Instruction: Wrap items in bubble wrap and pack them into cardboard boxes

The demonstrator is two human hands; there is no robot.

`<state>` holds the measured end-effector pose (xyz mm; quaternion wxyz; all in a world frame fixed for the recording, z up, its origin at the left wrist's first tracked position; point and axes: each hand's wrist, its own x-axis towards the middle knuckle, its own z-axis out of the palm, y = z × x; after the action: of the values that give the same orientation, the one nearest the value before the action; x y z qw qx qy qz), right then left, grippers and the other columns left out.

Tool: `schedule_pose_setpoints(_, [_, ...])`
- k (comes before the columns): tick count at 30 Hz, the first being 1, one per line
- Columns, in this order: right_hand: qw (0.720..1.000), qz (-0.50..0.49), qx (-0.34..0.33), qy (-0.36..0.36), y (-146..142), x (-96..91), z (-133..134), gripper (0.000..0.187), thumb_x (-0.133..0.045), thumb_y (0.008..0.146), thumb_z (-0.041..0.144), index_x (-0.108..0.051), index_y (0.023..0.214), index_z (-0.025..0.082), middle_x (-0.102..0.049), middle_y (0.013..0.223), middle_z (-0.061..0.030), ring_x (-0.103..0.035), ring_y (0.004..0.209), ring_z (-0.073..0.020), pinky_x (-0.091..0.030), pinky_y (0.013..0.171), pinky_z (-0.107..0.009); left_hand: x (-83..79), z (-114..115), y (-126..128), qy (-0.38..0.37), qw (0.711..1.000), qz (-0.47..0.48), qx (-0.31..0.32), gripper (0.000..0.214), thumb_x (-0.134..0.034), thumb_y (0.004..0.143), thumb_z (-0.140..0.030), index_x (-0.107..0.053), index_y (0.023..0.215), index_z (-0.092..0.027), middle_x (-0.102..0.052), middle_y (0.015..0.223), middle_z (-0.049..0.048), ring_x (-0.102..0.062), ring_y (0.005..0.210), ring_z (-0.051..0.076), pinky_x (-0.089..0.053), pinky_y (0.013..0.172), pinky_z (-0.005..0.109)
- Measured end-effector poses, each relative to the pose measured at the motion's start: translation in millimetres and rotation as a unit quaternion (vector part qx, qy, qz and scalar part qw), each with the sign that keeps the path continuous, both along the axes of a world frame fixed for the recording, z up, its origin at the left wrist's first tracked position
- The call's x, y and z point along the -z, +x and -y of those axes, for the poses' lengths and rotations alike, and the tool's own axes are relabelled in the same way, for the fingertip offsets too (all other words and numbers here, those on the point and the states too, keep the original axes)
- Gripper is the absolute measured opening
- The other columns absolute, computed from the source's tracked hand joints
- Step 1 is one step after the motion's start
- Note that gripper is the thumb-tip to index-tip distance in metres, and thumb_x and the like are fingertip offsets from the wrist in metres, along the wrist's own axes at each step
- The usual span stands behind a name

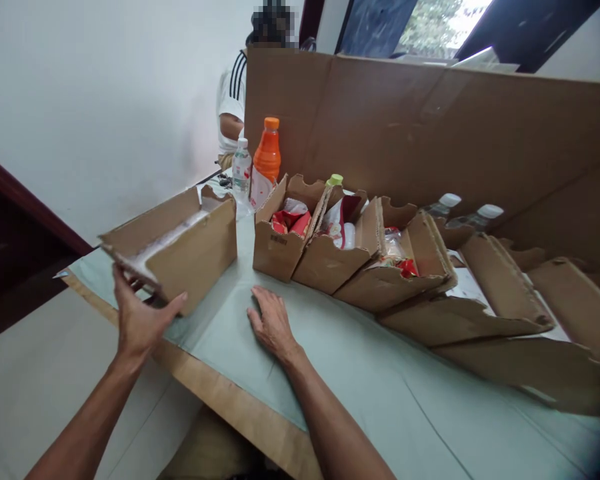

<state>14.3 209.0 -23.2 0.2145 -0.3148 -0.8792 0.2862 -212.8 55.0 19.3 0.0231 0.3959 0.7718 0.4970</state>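
My left hand [143,317] grips the near end of a long, open-topped cardboard box [200,257] at the left of the table. Its thumb lies against the box's right side and its fingers are at the near end, partly hidden. Something whitish shows inside this box, too unclear to name. My right hand [271,323] rests on the pale green table cover [230,347] with its fingers apart and nothing in it. Just beyond the right hand stands a cardboard box with red packets [293,221] inside.
Several more cardboard boxes [350,267] run in a row to the right, with packets and papers inside. An orange bottle [267,157] and a clear bottle [241,170] stand behind. A tall cardboard panel [380,120] closes the back; a person [231,100] sits beyond it.
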Motion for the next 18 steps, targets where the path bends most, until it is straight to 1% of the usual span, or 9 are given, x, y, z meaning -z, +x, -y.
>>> schedule_pose_setpoints(2, [1.0,-0.009,-0.003,0.005,1,1.2,-1,0.046,-0.056,0.094,0.018,-0.061,0.14,0.019,-0.06,0.149,-0.0161,-0.054,0.138,-0.0298,-0.04,0.114,-0.05,-7.3,-45,1,0.018,0.998,-0.006,-0.067,0.13,-0.087,0.071,-0.046,0.002,0.163,-0.024,-0.034,0.155,0.0211,-0.047,0.14,0.045,-0.048,0.112,0.064])
schedule_pose_setpoints(3, [1.0,-0.011,-0.004,0.007,1,1.4,-1,0.044,-0.057,0.094,0.017,-0.062,0.138,0.019,-0.061,0.149,-0.0158,-0.054,0.137,-0.0294,-0.041,0.114,-0.05,-8.9,-68,4,0.016,0.997,-0.015,-0.071,0.133,-0.088,0.068,-0.046,0.0,0.164,-0.02,-0.037,0.154,0.0225,-0.046,0.141,0.044,-0.043,0.116,0.064])
schedule_pose_setpoints(6, [1.0,-0.01,-0.006,0.013,1,0.7,0,0.04,-0.058,0.093,0.016,-0.065,0.133,0.019,-0.061,0.148,-0.0159,-0.055,0.136,-0.0292,-0.041,0.113,-0.05,-4.2,-125,21,0.004,1.0,-0.027,-0.012,0.132,-0.087,0.067,-0.042,-0.001,0.164,-0.013,-0.035,0.157,0.027,-0.037,0.149,0.045,-0.032,0.123,0.063])
schedule_pose_setpoints(7, [1.0,-0.008,-0.006,0.013,1,0.3,0,0.04,-0.059,0.093,0.016,-0.066,0.132,0.019,-0.061,0.148,-0.0158,-0.055,0.136,-0.0292,-0.041,0.113,-0.049,0.0,-138,27,0.0,1.0,-0.023,0.01,0.128,-0.084,0.069,-0.039,-0.002,0.164,-0.011,-0.033,0.159,0.0279,-0.036,0.15,0.044,-0.031,0.124,0.062])
schedule_pose_setpoints(9, [1.0,-0.004,-0.01,0.008,1,-0.4,0,0.04,-0.059,0.093,0.016,-0.066,0.131,0.02,-0.062,0.148,-0.0149,-0.056,0.135,-0.0291,-0.042,0.112,-0.049,10.2,-152,36,-0.013,0.999,-0.013,0.034,0.117,-0.076,0.074,-0.035,-0.005,0.164,-0.008,-0.032,0.16,0.0292,-0.034,0.152,0.042,-0.031,0.125,0.058])
schedule_pose_setpoints(11, [1.0,-0.001,-0.013,0.001,1,-0.5,-1,0.04,-0.06,0.092,0.016,-0.066,0.131,0.021,-0.062,0.148,-0.0144,-0.056,0.134,-0.0288,-0.042,0.112,-0.048,20.9,-154,39,-0.031,0.999,0.0,0.039,0.109,-0.07,0.078,-0.035,-0.008,0.163,-0.006,-0.036,0.157,0.0297,-0.039,0.15,0.04,-0.034,0.124,0.056])
schedule_pose_setpoints(14, [1.0,-0.001,-0.006,-0.006,0,-1.1,-1,0.039,-0.06,0.094,0.016,-0.066,0.132,0.02,-0.061,0.148,-0.0142,-0.056,0.135,-0.0279,-0.041,0.113,-0.048,35.6,-139,38,-0.057,0.997,0.01,0.043,0.102,-0.066,0.08,-0.039,-0.014,0.163,-0.007,-0.05,0.148,0.0262,-0.051,0.141,0.039,-0.04,0.12,0.056])
schedule_pose_setpoints(16, [1.0,0.008,-0.004,-0.007,0,-3.1,2,0.038,-0.059,0.095,0.016,-0.065,0.132,0.018,-0.06,0.15,-0.0152,-0.054,0.137,-0.0274,-0.041,0.113,-0.048,44.3,-121,38,-0.08,0.995,-0.013,0.066,0.092,-0.064,0.08,-0.041,-0.027,0.159,-0.01,-0.058,0.139,0.0221,-0.056,0.136,0.039,-0.042,0.117,0.058])
schedule_pose_setpoints(18, [1.0,0.02,0.0,-0.005,-1,-5.7,6,0.035,-0.06,0.096,0.018,-0.066,0.13,0.018,-0.062,0.149,-0.013,-0.055,0.137,-0.0258,-0.041,0.113,-0.045,53.1,-101,41,-0.104,0.986,-0.065,0.11,0.074,-0.06,0.081,-0.044,-0.046,0.147,-0.014,-0.063,0.132,0.0196,-0.057,0.133,0.04,-0.041,0.117,0.06])
